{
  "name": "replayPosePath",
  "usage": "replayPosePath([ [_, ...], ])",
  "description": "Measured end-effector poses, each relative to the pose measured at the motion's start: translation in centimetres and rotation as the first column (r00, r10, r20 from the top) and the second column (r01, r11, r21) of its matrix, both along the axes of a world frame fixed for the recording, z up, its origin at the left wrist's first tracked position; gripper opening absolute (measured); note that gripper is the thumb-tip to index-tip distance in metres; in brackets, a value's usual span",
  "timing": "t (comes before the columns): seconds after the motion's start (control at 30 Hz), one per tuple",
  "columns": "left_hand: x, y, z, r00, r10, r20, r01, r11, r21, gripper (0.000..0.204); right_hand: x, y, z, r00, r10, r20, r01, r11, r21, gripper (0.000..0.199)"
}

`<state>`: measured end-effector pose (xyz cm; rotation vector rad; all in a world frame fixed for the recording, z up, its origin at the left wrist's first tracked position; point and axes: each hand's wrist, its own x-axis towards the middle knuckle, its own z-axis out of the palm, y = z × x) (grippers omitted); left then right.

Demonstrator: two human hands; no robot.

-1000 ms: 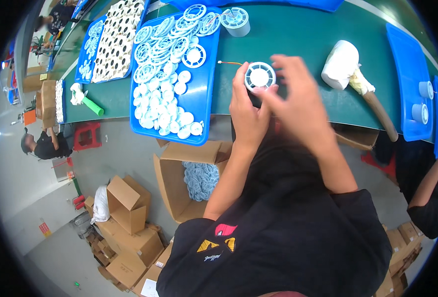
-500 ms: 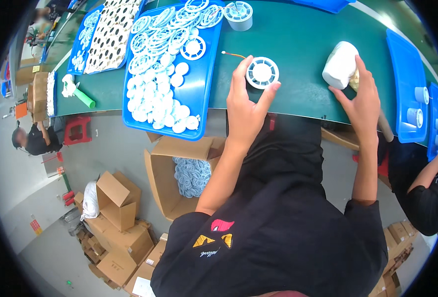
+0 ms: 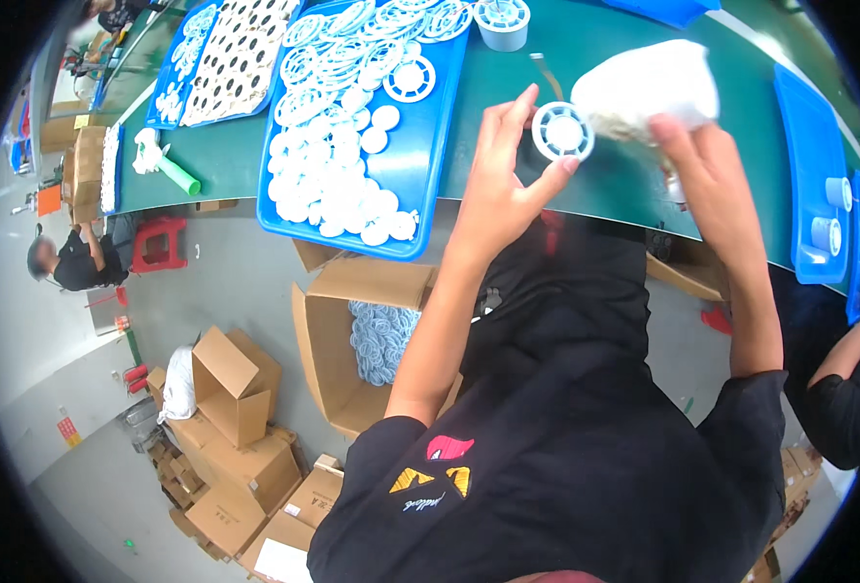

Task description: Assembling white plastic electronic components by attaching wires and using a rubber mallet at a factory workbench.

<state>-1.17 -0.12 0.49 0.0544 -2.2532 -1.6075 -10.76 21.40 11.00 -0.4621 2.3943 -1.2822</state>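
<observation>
My left hand [image 3: 508, 185] pinches a round white plastic housing [image 3: 563, 131] with a spoked face, between the thumb and fingers, above the green bench. A short wire with a small plug trails from its upper edge. Against its right side is a white, cloth-like bundle [image 3: 649, 83], blurred by motion, so I cannot tell whether the two touch. My right hand [image 3: 717, 175] is closed on the bundle's lower right part, with the fingers partly hidden. A similar white round housing [image 3: 503, 24] stands on the bench, beyond my left hand.
Left of my hands, a blue tray [image 3: 430, 185] holds many pale rings and white discs. Farther left are a tray of dark-dotted pieces [image 3: 240, 63] and a green-handled tool [image 3: 177, 177]. Blue trays [image 3: 814, 146] with white cups line the right, beside another person's arm [image 3: 843, 345]. An open carton [image 3: 323, 369] sits below.
My right hand has taken hold of the white bundle and swung it left, beside the housing. My left hand has shifted slightly right with the housing; the view has shifted a little.
</observation>
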Motion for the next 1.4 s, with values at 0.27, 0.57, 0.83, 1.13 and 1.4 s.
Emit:
replayPosePath([
  [0.27, 0.3, -0.1, -0.7, 1.000, 0.005, 0.023, -0.008, 0.989, 0.149, 0.089, 1.3, 0.0, 1.3, 0.978, 0.057, -0.199, -0.049, 0.998, 0.045, 0.058],
  [0.57, 0.5, 0.4, -0.3, 1.000, 0.020, -0.006, -0.020, 1.000, -0.024, 0.084, 1.4, 0.5, 1.6, 0.975, 0.120, -0.185, -0.081, 0.976, 0.203, 0.056],
  [0.83, 0.1, 0.0, -0.7, 1.000, -0.009, -0.021, 0.009, 1.000, -0.020, 0.085, 1.3, 2.3, 0.4, 0.992, -0.008, -0.127, 0.023, 0.993, 0.119, 0.060],
  [1.13, 0.3, -0.4, -0.8, 0.995, -0.094, -0.041, 0.095, 0.995, 0.013, 0.085, 0.8, 1.1, 0.1, 0.947, 0.201, -0.250, -0.139, 0.960, 0.244, 0.060],
  [1.4, 0.5, -0.4, -0.3, 0.996, -0.082, 0.026, 0.081, 0.997, 0.018, 0.081, -0.5, 0.5, 1.8, 0.922, 0.256, -0.289, -0.168, 0.940, 0.297, 0.059],
])
